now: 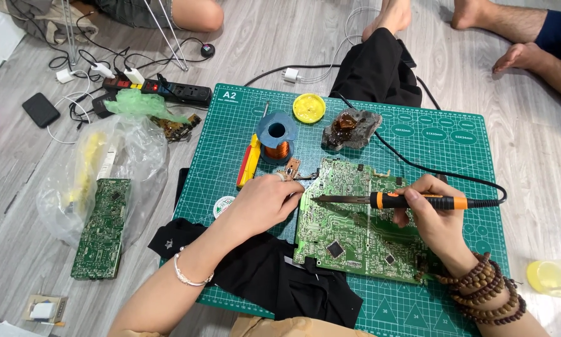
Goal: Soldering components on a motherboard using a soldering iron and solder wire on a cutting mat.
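Note:
A large green circuit board (355,231) lies on a green cutting mat (417,131). My right hand (433,215) grips an orange and black soldering iron (411,200), its metal tip resting on the board's left edge. My left hand (265,203) sits at that left edge, fingers pinched beside the iron's tip; what it holds is too small to tell. A small brown board piece (291,167) lies just above my left hand. Black cloth (280,278) covers my lap under my left forearm.
On the mat's far side are a copper wire spool (276,145), a yellow and red tool (249,161), a yellow tin lid (309,107) and a rosin lump (350,128). Left on the floor: a second green board (102,228), plastic bags, a power strip (168,90). Other people's legs at the top.

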